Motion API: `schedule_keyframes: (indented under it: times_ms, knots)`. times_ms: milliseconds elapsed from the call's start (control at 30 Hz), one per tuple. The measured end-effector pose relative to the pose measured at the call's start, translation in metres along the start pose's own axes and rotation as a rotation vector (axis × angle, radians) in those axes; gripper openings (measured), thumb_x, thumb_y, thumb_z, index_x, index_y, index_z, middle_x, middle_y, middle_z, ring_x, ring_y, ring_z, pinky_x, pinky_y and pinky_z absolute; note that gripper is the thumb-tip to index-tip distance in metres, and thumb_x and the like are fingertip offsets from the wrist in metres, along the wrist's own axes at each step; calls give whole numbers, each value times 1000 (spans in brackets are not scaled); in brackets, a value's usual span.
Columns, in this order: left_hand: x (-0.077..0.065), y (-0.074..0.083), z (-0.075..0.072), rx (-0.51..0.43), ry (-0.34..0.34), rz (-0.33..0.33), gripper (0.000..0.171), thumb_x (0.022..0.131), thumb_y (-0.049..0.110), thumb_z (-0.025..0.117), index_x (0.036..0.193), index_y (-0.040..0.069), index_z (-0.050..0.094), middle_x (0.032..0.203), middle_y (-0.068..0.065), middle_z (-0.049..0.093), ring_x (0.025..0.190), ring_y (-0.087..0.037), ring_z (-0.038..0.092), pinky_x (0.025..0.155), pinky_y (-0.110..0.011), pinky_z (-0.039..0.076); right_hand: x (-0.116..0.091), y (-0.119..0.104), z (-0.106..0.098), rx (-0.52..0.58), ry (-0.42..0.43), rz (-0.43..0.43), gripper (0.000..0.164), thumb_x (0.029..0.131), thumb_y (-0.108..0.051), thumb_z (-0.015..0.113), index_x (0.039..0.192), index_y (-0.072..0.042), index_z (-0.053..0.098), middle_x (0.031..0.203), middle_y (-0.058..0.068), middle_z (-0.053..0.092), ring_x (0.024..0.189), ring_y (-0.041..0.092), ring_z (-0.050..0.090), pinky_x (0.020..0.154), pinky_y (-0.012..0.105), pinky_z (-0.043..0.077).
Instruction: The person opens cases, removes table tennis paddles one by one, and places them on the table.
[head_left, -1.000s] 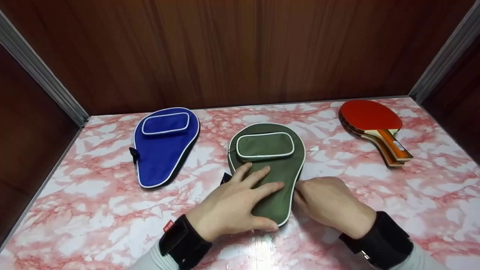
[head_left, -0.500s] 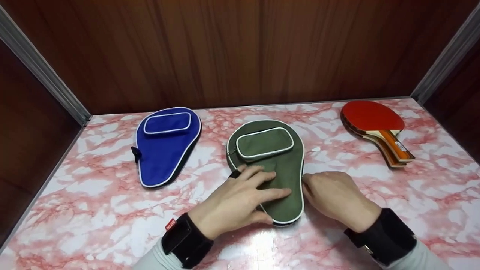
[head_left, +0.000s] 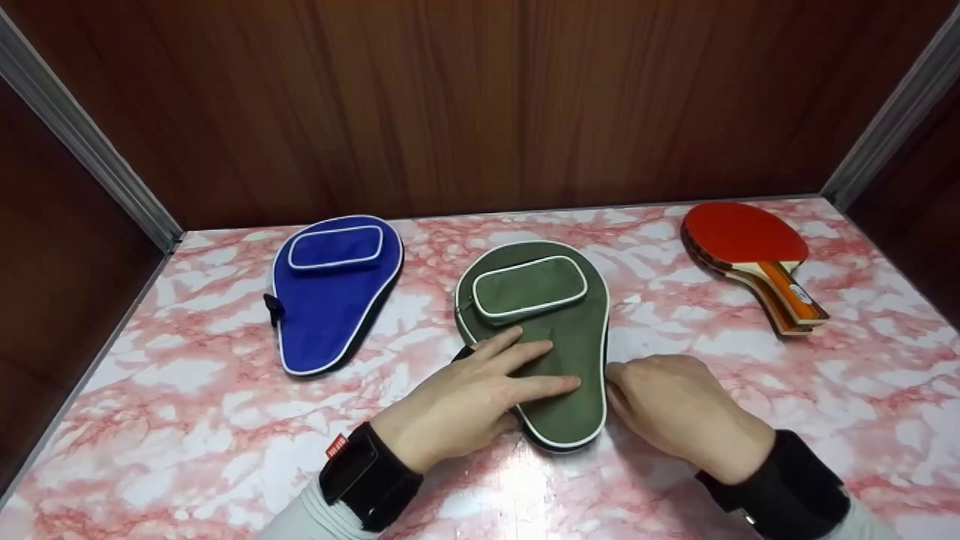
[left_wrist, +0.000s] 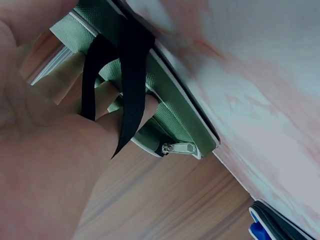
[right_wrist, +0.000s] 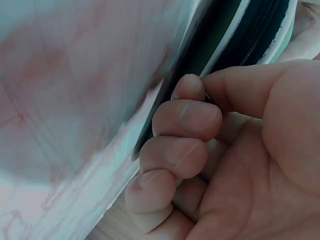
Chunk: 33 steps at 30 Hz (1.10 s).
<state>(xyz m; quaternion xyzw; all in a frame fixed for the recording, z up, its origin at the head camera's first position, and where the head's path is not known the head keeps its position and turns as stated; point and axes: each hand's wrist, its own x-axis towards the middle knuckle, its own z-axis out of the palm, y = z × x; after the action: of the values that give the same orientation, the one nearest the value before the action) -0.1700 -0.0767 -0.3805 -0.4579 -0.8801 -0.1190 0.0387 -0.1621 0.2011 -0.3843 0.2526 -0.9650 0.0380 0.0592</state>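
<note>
A green table tennis bat case (head_left: 574, 337) with white piping lies flat at the table's middle, its narrow end toward me. My left hand (head_left: 469, 401) rests on its lower left part, fingers spread across the fabric. In the left wrist view, a black strap (left_wrist: 132, 80) loops over the fingers, and a silver zipper pull (left_wrist: 180, 148) shows at the small pocket. My right hand (head_left: 671, 409) is at the case's right edge, thumb and curled index finger pinching the zipper pull, which is mostly hidden. Beside them runs the dark zipper track (right_wrist: 257, 37).
A blue bat case (head_left: 330, 307) lies at the left of the pink marbled table (head_left: 187, 450). Two stacked bats (head_left: 746, 232), the upper one red-faced, lie at the back right. Wooden panels (head_left: 480, 105) enclose the back and sides.
The green case's narrow end has swung to the right. My right hand moved outward with the edge, then slid slightly toward me. My left thumb has left the case's top.
</note>
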Motion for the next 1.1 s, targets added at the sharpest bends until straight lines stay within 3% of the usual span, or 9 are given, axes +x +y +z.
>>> schedule_keyframes:
  times_ms: [333, 600, 1100]
  knots:
    - [0, 0, 1, 3, 18, 2, 76, 96, 6, 81, 160, 39, 59, 168, -11, 48, 160, -43, 38, 124, -56, 40, -6, -5, -1, -28, -16, -9, 23, 102, -19, 72, 80, -19, 66, 63, -1, 62, 67, 29, 69, 64, 52, 54]
    - [0, -1, 2, -3, 22, -1, 78, 94, 4, 83, 160, 39, 59, 168, -11, 49, 159, -42, 38, 124, -56, 41, -10, -7, -4, -3, -78, -42, 22, 104, -21, 72, 82, -21, 67, 65, -3, 63, 67, 29, 68, 62, 51, 54]
    - [0, 1, 2, -8, 23, -13, 78, 96, 0, 78, 160, 39, 59, 168, -11, 48, 160, -42, 36, 124, -55, 41, -29, -15, -1, -16, -67, -94, 27, 98, -19, 75, 76, -25, 60, 61, -7, 57, 59, 24, 63, 54, 47, 48]
